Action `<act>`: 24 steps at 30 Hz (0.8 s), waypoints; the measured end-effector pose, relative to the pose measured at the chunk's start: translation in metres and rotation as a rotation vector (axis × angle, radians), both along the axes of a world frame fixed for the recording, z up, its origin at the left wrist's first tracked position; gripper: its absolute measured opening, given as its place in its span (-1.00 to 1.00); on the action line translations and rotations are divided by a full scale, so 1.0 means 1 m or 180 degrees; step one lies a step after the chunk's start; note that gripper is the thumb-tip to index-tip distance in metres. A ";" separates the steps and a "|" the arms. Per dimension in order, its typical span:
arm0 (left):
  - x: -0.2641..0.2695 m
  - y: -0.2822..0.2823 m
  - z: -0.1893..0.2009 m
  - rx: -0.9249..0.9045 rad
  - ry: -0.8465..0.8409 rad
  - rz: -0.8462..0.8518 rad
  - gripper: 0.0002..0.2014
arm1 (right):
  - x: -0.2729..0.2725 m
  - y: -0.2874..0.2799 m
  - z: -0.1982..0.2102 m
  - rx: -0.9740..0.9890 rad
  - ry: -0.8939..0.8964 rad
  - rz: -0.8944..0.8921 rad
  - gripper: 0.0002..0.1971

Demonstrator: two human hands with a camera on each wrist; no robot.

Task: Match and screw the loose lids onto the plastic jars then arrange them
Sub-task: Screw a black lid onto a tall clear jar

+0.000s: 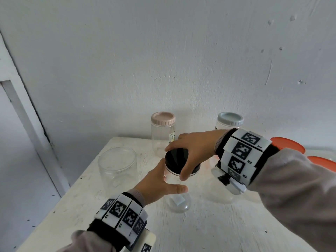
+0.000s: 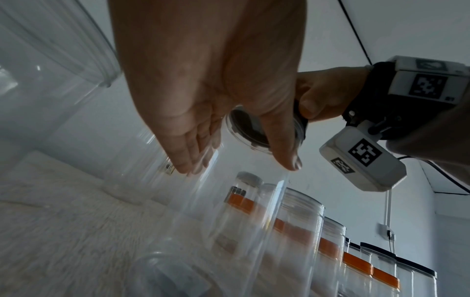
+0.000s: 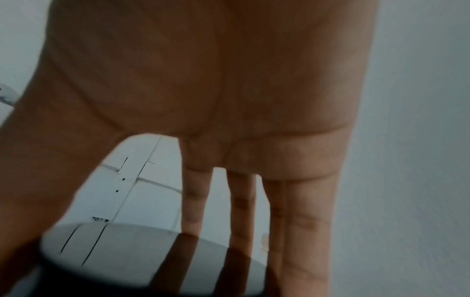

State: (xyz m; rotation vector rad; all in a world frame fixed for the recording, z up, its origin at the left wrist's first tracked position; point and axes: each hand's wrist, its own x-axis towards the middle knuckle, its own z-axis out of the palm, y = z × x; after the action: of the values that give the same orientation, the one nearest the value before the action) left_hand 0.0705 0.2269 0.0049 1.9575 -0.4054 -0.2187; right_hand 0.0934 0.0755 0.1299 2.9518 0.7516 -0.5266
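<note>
fingers [image 1: 179, 189] of my left hand [image 1: 158, 184] lie straight and relaxed along the side of the clear jar [image 1: 179, 202], thumb stretched across its front, so the hand cradles it without clamping; i judge that is to keep the jar from spinning. just above them, the right hand [image 1: 194, 150] reaches over from the right with thumb and fingertips curled round the rim of the black lid [image 1: 175, 158], which sits on the jar's mouth, a grip suited to twisting. whether the thread has caught i cannot tell. left of my left fingers stands a wide open jar [image 1: 117, 166], no lid on it. beyond the right fingers, by the wall, stand a pink-lidded jar [image 1: 163, 131] and a grey-lidded jar [image 1: 230, 120], already closed and set back. right of the wrist, orange lids [image 1: 289, 145] show.
</note>
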 end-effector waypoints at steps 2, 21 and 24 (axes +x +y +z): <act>0.000 0.000 -0.001 0.0026 -0.0016 0.0027 -0.06 | 0.000 -0.001 0.002 0.0067 -0.0022 0.0090 -0.14; -0.002 -0.002 -0.003 0.0131 -0.0188 0.0159 -0.11 | 0.000 -0.003 0.001 0.0165 0.0134 0.0012 -0.13; -0.003 -0.003 -0.003 0.0126 -0.0202 0.0184 -0.14 | 0.003 -0.003 0.002 0.0235 0.0037 0.0080 -0.16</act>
State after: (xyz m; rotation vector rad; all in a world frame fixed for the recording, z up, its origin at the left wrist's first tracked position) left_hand 0.0673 0.2237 0.0018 2.0161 -0.3877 -0.1287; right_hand 0.0962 0.0728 0.1316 3.0049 0.8258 -0.5260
